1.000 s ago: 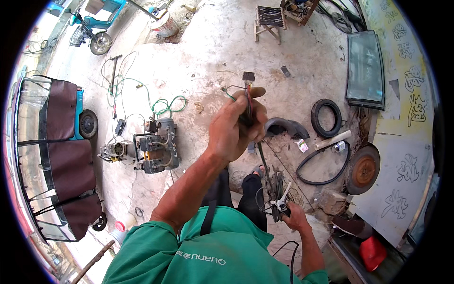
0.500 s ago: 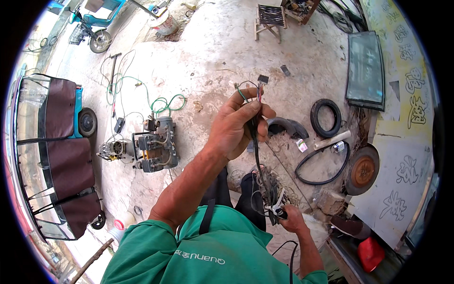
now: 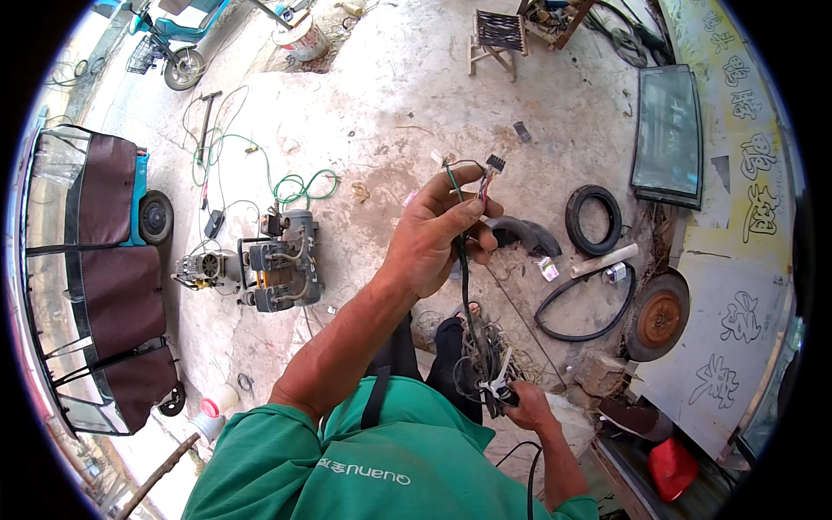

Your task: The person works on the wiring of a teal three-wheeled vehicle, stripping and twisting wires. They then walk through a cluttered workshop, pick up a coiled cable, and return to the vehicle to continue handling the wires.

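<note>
My left hand [image 3: 438, 234] is raised in mid view, closed on a black cable [image 3: 464, 273] that ends in loose coloured wires and a small dark multi-pin connector [image 3: 495, 163], which sticks up above my fingertips. A green wire rises beside the connector with a small white tip. The cable hangs down to a tangled bundle of wires [image 3: 490, 355] with white ties, in front of my dark trousers. My right hand [image 3: 525, 403] grips the lower part of that bundle, near its dark end.
An air compressor [image 3: 277, 273] stands on the left, beside a covered vehicle [image 3: 117, 299]. A black tyre [image 3: 594, 195], an inner tube [image 3: 563, 334], a rusty wheel [image 3: 659, 316] and a glass pane [image 3: 666, 130] lie or lean on the right. A folding stool [image 3: 497, 35] stands at the back.
My left hand has turned slightly, and the connector has moved right and a little lower since the earliest frame. My right hand still holds the bundle, shifted slightly left.
</note>
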The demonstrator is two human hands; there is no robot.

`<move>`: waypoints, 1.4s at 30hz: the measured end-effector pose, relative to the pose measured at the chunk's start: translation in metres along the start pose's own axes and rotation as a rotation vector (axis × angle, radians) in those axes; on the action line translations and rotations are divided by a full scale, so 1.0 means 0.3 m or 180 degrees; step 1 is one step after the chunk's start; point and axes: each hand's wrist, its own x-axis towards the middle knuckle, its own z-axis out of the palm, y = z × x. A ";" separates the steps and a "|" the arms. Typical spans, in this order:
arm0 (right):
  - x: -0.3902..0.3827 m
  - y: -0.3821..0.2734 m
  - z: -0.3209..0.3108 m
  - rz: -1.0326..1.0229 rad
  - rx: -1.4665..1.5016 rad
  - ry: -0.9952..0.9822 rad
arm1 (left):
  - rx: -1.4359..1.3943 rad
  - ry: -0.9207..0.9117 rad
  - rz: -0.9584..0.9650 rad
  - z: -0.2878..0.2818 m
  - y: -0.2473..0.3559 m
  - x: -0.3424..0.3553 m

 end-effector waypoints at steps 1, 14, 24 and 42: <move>-0.002 0.000 0.003 0.0017 -0.0012 -0.0008 | 0.0050 -0.0002 0.0030 0.000 0.001 -0.002; -0.025 -0.004 0.032 0.0156 0.0114 0.0182 | 0.0503 0.0159 0.0447 -0.055 0.075 0.007; 0.005 0.036 0.070 0.0665 0.0401 0.0386 | 0.0405 -0.0258 0.0219 -0.064 0.147 -0.047; 0.288 -0.627 -0.560 -0.1476 0.3125 0.1926 | 0.0935 -0.1288 -0.0137 0.115 -0.109 -0.094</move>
